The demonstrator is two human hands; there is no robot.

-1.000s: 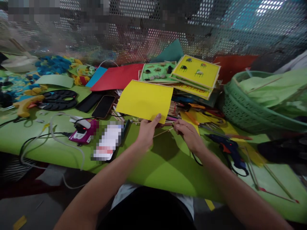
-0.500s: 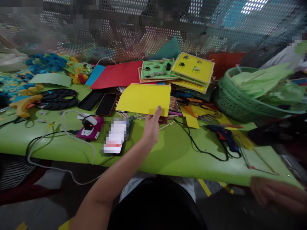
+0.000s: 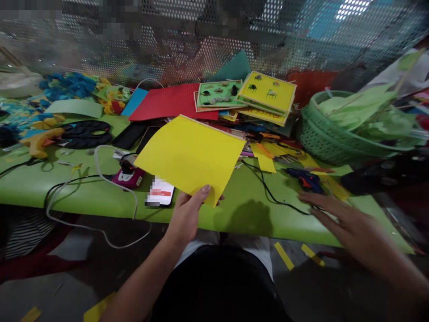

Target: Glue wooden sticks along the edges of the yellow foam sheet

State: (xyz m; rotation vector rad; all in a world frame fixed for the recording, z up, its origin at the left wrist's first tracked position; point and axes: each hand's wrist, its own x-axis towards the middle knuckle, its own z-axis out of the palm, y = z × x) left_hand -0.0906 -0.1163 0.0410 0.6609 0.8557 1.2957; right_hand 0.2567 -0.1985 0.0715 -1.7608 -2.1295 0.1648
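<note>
My left hand (image 3: 191, 212) is closed on the near corner of a yellow sheet of craft paper (image 3: 192, 154), thumb on top and fingertips underneath. The sheet is tilted above the table and has a thin pale strip along its far edge. My right hand (image 3: 345, 223), slightly blurred, is over the table's right side with fingers stretched out and nothing visible in it. Just beyond its fingertips lies a blue glue gun (image 3: 306, 179) with a black cord. Partly covered by the sheet are a lit phone (image 3: 161, 193) and a purple power adapter (image 3: 129, 178).
Finished yellow (image 3: 268, 91) and green (image 3: 219, 94) picture boards are stacked at the back, beside red paper (image 3: 170, 105). A green basket (image 3: 321, 134) stands at right. At left are a yellow glue gun (image 3: 40, 141) and a loose white cable (image 3: 97, 228). Perforated metal (image 3: 187, 49) rises behind.
My left hand has drawn the yellow sheet nearer and turned it, so it now covers part of the phone. My right hand has come up from below the table edge toward the blue glue gun.
</note>
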